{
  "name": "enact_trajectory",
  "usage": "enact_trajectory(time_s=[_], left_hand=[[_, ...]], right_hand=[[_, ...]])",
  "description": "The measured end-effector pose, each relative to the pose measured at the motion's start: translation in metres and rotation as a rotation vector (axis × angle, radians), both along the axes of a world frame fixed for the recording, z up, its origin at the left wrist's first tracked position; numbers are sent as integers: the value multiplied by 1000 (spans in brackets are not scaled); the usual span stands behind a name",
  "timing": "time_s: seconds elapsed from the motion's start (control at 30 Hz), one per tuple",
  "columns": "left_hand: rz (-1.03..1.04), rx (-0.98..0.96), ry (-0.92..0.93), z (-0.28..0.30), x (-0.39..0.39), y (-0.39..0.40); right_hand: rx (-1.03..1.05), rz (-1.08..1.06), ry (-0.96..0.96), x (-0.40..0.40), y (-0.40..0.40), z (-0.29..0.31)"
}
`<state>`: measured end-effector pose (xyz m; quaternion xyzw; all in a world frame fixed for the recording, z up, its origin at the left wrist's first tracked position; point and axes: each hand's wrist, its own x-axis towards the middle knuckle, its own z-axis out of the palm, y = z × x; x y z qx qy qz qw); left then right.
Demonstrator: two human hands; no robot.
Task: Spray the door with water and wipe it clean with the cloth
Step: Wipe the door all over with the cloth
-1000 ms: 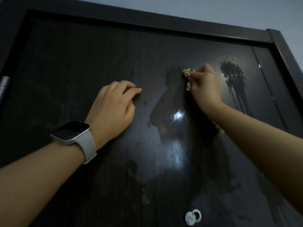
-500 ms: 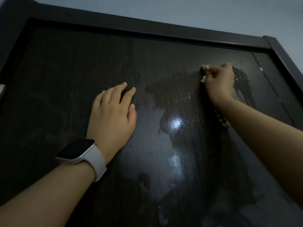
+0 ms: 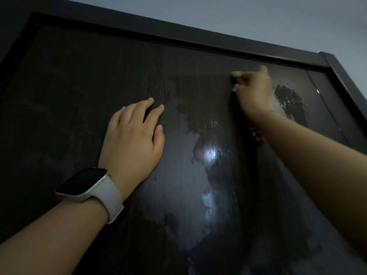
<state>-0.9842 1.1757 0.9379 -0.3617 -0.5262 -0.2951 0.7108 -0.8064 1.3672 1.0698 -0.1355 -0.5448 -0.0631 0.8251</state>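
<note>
So, a dark brown, wood-grain door with a glossy finish fills nearly the whole head view, boxed in by a dark door frame running along the top and down the side at 2 o'clock. A pale grey wall is seen above it, at 12 o'clock.

The right hand is raised up around 1 o'clock, just under the top rail, and a small, light-coloured crumpled cloth is gripped in its curled fingers and pressed against the door. Only bits of the cloth are seen: one lump poking out above the knuckles, and a bit more fabric under the wrist.

The left hand is laid flat on the door near the centre, fingers straight and together, nothing held, pointing toward 1 o'clock. A smartwatch with a black screen and white strap is worn on that wrist, at 8 o'clock.

A darker wet smear is spread between the two hands. Right of the cloth hand, at 2 o'clock, a blotchy splatter of water droplets is left with drips running down. A bright light glare is reflected in the gloss just past the middle.
</note>
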Motion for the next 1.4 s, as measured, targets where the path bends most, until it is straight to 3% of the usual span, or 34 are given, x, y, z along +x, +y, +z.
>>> enact_trajectory(time_s=[0.17,0.37,0.5,0.73,0.87,1.17,1.3,1.4], left_hand=[[-11,21,3,-1,3,2],[-25,5,16,0,0,1],[-12,8,9,0,0,1],[-19,22,11,0,0,1],[-21,23,22,1,-1,2],[-21,21,18,2,-2,2],[-11,-7,-1,4,-2,0],[-16,-7,-9,3,-3,-2]], right_hand=[[-136,108,109,5,-1,16],[163,164,-129,-80,-93,40],[282,130,-191,-82,-91,44],[-100,77,45,21,36,56],[-184,83,99,24,31,57],[149,27,-122,-77,-84,77],[191,10,-165,-73,-81,76],[118,23,-86,-42,-47,75]])
